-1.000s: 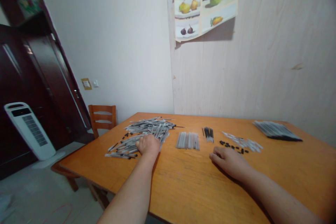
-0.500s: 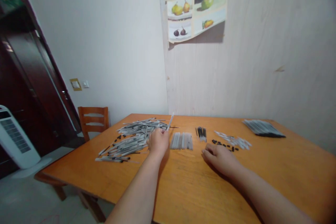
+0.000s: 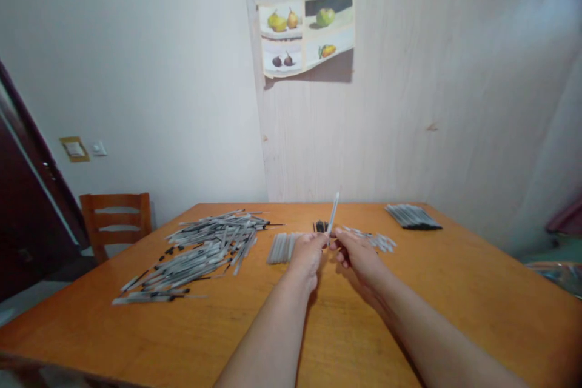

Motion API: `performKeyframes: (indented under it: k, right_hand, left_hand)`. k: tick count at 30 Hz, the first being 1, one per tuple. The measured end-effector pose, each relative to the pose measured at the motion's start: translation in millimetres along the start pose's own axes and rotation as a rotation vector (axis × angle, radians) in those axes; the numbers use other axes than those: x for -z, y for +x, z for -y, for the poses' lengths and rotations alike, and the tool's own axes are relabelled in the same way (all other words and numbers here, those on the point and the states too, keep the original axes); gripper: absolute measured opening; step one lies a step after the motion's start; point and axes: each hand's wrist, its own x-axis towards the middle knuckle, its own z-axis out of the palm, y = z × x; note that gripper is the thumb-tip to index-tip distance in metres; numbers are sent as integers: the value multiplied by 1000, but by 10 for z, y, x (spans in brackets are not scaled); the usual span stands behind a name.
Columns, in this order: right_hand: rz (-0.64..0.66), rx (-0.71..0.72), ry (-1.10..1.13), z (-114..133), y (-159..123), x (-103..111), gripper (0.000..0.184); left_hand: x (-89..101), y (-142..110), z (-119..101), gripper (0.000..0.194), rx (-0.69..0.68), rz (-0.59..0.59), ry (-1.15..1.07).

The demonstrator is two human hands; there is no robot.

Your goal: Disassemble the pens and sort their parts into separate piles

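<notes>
A translucent white pen (image 3: 334, 211) stands tilted upright above the table, its lower end pinched between the thumb and fingers of my left hand (image 3: 311, 256). My right hand (image 3: 358, 254) is right beside it, thumb and fingers closed at the pen's lower end; what they hold is too small and hidden to make out. Behind my left hand lies a row of clear pen barrels (image 3: 280, 248), partly covered. A small bunch of black pieces (image 3: 321, 227) sits behind the pen. Short pale tubes (image 3: 384, 243) are scattered beyond my right hand.
A large heap of loose pens (image 3: 200, 254) covers the table's left side, with small black caps (image 3: 170, 250) at its edge. A neat stack of black-ended pens (image 3: 413, 217) lies at the back right. A wooden chair (image 3: 116, 218) stands beyond the left edge.
My left hand has carried the pen rightward from beside the heap to in front of me. My right hand has come up from the table to meet it. The view has turned right.
</notes>
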Motion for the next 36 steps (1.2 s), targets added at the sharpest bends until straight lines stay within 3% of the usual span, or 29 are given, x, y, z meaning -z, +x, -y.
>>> performKeyframes:
  k: [4, 9, 11, 15, 18, 26, 36]
  right_hand:
    - [-26, 6, 39, 16, 18, 16, 34]
    - [-51, -49, 51, 45, 16, 28, 24]
    - [15, -88, 88, 29, -7, 16, 22]
    - [217, -169, 222, -10, -89, -47, 26]
    - [284, -203, 308, -4, -135, -90, 27]
    - [278, -388, 337, 15, -125, -93, 25]
    - [231, -297, 283, -8, -136, -96, 26]
  left_hand:
    - [-110, -58, 33, 36, 30, 80, -13]
    - [-52, -50, 87, 30, -63, -8, 34]
    - [-7, -39, 98, 32, -80, -6, -5]
    - [62, -2, 130, 41, 53, 219, -169]
    - [91, 38, 159, 40, 104, 277, -268]
    - [152, 116, 139, 31, 94, 79, -395]
    - [132, 92, 120, 27, 39, 40, -337]
